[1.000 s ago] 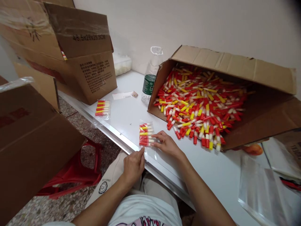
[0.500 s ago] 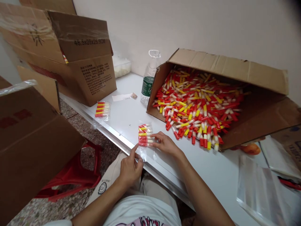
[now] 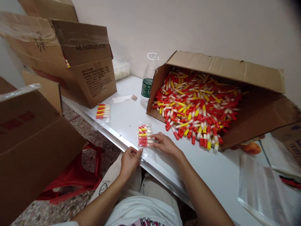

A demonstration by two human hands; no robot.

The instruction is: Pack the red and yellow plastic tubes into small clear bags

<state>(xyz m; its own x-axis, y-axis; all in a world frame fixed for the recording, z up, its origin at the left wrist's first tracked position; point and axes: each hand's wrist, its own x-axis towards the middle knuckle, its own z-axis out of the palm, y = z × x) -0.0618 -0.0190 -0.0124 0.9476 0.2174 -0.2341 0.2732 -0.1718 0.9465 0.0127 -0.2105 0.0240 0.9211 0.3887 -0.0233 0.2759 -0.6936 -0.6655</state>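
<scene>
A clear plastic bag (image 3: 145, 150) lies flat at the table's front edge, with several small red-or-yellow and white tubes (image 3: 145, 135) lined up in it. My left hand (image 3: 130, 160) is closed at the bag's near left corner, thumb and fingers pressed together on the film. From the right, my right hand (image 3: 166, 145) grips the bag's side, its fingertips and thumb against the white tube ends. Farther left on the table rests another filled bag (image 3: 102, 111). Behind my right hand, a tipped-over cardboard box (image 3: 225, 64) spills loose tubes (image 3: 197, 106) of the same kind.
Taped cartons (image 3: 94, 69) stand at the left, one low in front (image 3: 30, 141). A plastic bottle (image 3: 147, 88) and a paper strip (image 3: 124, 98) are at the back. Flat clear bags (image 3: 261, 188) lie right. A red plastic stool (image 3: 77, 169) is below the table's edge.
My left index finger, stretched toward the tubes before, has drawn back, and the left fingers have closed on the bag's near edge. My right hand stays almost in place.
</scene>
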